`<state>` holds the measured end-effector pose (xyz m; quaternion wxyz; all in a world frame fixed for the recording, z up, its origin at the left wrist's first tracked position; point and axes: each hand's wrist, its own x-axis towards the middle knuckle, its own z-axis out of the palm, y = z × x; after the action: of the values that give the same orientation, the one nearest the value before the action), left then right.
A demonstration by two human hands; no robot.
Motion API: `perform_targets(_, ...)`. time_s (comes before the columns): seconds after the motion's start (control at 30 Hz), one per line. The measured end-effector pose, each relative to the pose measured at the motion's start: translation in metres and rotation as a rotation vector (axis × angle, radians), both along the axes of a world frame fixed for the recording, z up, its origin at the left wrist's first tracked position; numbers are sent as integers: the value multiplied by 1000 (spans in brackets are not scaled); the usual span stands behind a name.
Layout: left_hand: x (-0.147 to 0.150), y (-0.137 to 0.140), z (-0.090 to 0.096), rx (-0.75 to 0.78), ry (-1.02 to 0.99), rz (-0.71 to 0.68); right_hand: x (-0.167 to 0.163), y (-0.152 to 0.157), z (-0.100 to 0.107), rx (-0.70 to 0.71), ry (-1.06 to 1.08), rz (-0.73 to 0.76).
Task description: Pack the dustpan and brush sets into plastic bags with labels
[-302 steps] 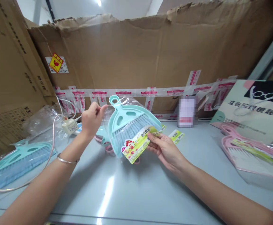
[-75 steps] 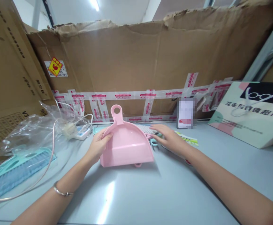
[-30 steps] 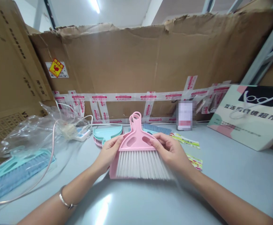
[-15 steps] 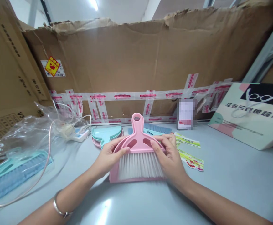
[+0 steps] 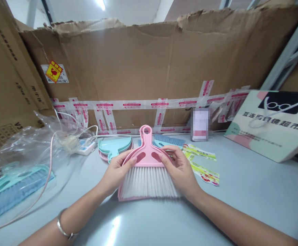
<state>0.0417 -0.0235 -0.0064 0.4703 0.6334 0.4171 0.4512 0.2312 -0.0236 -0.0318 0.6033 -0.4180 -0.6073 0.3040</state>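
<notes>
A pink hand brush [image 5: 148,158] with white bristles lies against the front of a pink dustpan [image 5: 120,194], their handles up and nearly lined up. My left hand [image 5: 118,168] grips the left shoulder of the pair, its thumb on the brush. On the right shoulder, my right hand [image 5: 181,171] pinches the brush with its thumb in front and bent fingers behind. Bristles cover most of the pan, whose lower left edge still shows. Behind my left hand lie stacked teal dustpans [image 5: 115,145] with a pink one below. A blue-bristled brush [image 5: 169,139] lies behind my right hand.
Yellow-green printed labels [image 5: 204,171] lie right of my hands. A phone-like device [image 5: 200,124], partly blurred out, leans at the back. Left are clear plastic [image 5: 23,147], a bagged teal brush [image 5: 18,186], a power strip [image 5: 86,147] and cable. A printed bag [image 5: 269,136] stands right; cardboard [image 5: 128,65] walls the back.
The brush has tilted and slid slightly against the dustpan, so the pan's handle now shows behind the brush's. The bristles spread over more of the pan. The view has shifted a little.
</notes>
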Motion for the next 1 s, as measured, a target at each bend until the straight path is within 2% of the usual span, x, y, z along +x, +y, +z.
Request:
perform_targets(0.1,-2,3,-4,-11,-11,11,7,1,9,-168,95,124)
perform_targets(0.17,-4,4,-6,-15,-17,15,12,1,16,-353,73,290)
perform_targets(0.23,-4,5,-6,-33,-22,8,15,3,19,-466,17,405)
perform_targets(0.5,1,-3,1,-89,15,-43,9,8,11,-367,35,276)
perform_targets(0.83,4,-2,-5,-101,-37,-15,10,6,14,-275,-91,228)
perform_targets(0.9,4,-2,-6,-98,-40,-6,13,7,19,-302,-135,255)
perform_targets(1.0,6,-3,-5,-89,-27,-1,19,13,33,-400,-212,389)
